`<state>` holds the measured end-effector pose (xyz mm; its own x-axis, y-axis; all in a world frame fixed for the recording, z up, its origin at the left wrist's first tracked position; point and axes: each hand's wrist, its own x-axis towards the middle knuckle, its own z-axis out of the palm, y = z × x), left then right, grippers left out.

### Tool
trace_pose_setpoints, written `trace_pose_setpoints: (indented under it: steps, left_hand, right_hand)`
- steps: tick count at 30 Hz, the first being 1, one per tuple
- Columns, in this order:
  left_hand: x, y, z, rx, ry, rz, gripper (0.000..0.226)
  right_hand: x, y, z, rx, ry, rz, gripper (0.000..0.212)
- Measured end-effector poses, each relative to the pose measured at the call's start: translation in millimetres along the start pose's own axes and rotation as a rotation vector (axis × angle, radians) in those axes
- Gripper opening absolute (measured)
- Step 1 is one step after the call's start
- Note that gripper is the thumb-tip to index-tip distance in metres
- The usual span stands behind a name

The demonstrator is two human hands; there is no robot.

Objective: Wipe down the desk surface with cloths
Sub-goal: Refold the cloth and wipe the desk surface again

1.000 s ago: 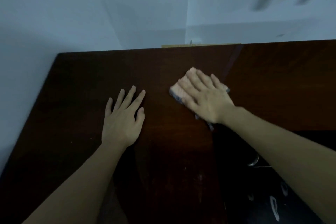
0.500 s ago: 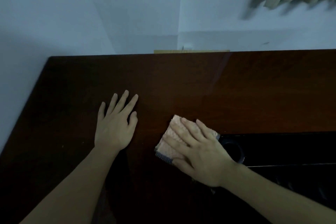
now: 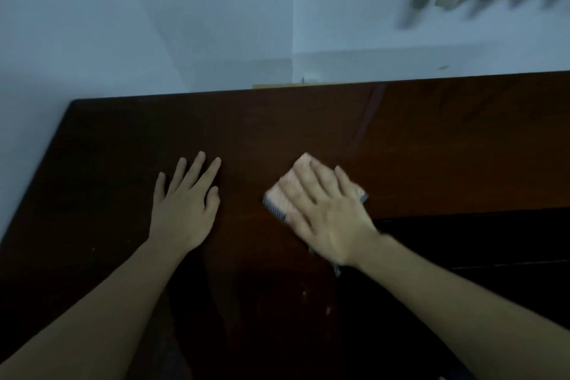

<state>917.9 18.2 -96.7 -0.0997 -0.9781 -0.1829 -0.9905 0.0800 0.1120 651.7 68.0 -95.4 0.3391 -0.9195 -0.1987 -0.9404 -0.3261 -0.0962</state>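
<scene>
A person leans over a dark wooden desk [image 3: 431, 145], wiping it with a folded pink cloth [image 3: 285, 194]. The right hand [image 3: 327, 213] lies flat on the cloth, fingers straight and spread, pressing it to the wood rather than gripping it; the blur on that hand suggests it is in mid-stroke. The cloth sits just to the right of the left hand [image 3: 185, 203], touching the desk, with its grey stitched edge showing from under the fingers. The left hand rests palm down on the bare wood, fingers straight and holding nothing, apparently bracing.

The risks look modest. Because the cloth is only pinned by flat fingers, a fast stroke could let it bunch or slide out from under the palm, leaving the bare hand to smear the polished top. Directly right of the right hand the desk gives way to a black recessed area [image 3: 478, 241]; a stroke carried too far that way could drop the cloth's trailing corner over that edge. The braced left hand may also leave prints on wood already wiped. A few pale specks remain on the surface nearer the person than the cloth, so the job appears unfinished.
</scene>
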Motion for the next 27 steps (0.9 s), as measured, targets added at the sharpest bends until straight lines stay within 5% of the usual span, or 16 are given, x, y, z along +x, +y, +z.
trace_pose_setpoints:
  steps: [6,12,16,22,27]
  left_hand:
    - [-4,37,-6,-0.108,0.101,0.064,0.053]
    - [-1,106,3,-0.257,0.054,0.140,0.052]
    - [-1,125,15,-0.182,0.038,0.155,0.053]
    - [-1,128,15,-0.122,0.010,0.145,0.059]
    - [-3,126,15,-0.118,0.001,0.146,0.073]
  right_hand:
    - [-30,2,13,0.017,-0.021,-0.145,0.065]
    - [42,71,-19,-0.014,-0.050,0.121,0.062]
    - [41,75,-21,0.033,-0.058,0.160,0.062]
    - [-34,52,5,0.054,-0.017,-0.019,0.066]
    - [-3,80,-7,0.025,-0.023,0.040,0.074]
